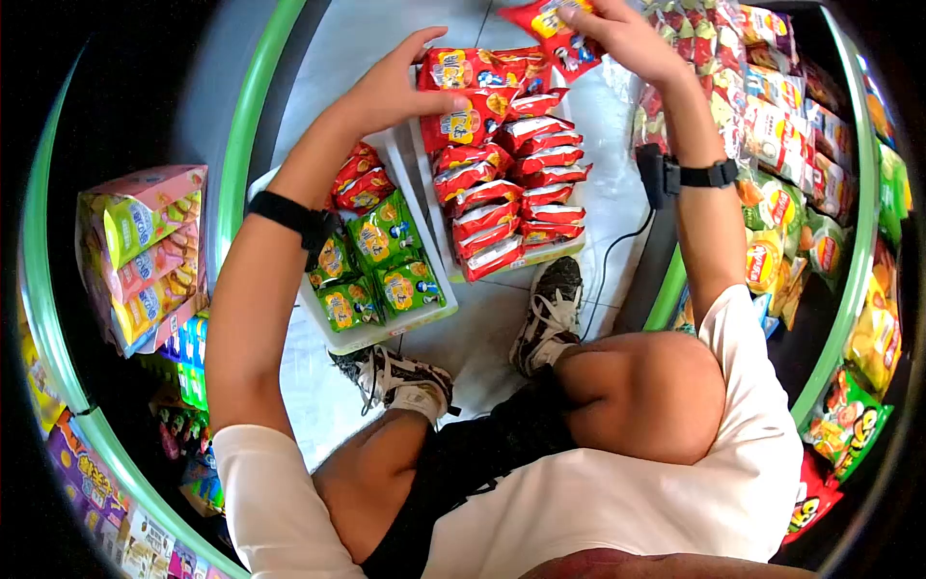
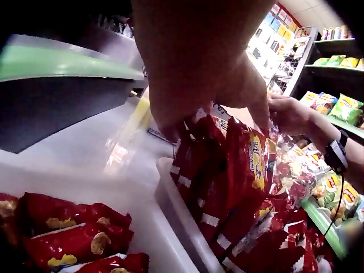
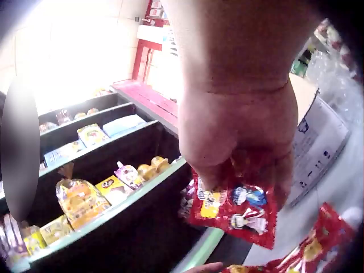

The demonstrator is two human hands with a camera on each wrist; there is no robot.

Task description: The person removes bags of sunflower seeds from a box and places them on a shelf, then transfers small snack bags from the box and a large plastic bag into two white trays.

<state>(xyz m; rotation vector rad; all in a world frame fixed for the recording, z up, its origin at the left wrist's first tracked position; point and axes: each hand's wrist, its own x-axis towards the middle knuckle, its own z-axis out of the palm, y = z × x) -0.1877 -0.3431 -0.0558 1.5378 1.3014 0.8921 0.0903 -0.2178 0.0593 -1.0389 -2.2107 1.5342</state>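
Note:
At the top of the head view, my right hand [image 1: 632, 43] pinches a red snack packet [image 1: 558, 37]; the right wrist view shows its fingers round the red packet [image 3: 236, 207]. My left hand [image 1: 386, 92] lies spread at the left side of a white box [image 1: 434, 217] of red packets, its thumb on a red packet [image 1: 468, 121]. In the left wrist view, the left hand [image 2: 210, 96] reaches down over upright red packets [image 2: 244, 165], its fingertips partly hidden. Red packets stand in two columns in the box.
A second white tray [image 1: 386, 333] with green packets [image 1: 410, 285] and red packets [image 1: 362, 183] is beside the box. Shelves with green edges [image 1: 253, 106] flank the floor, with chip bags [image 1: 772, 207] on the right. Two shoes [image 1: 550, 309] are near the trays.

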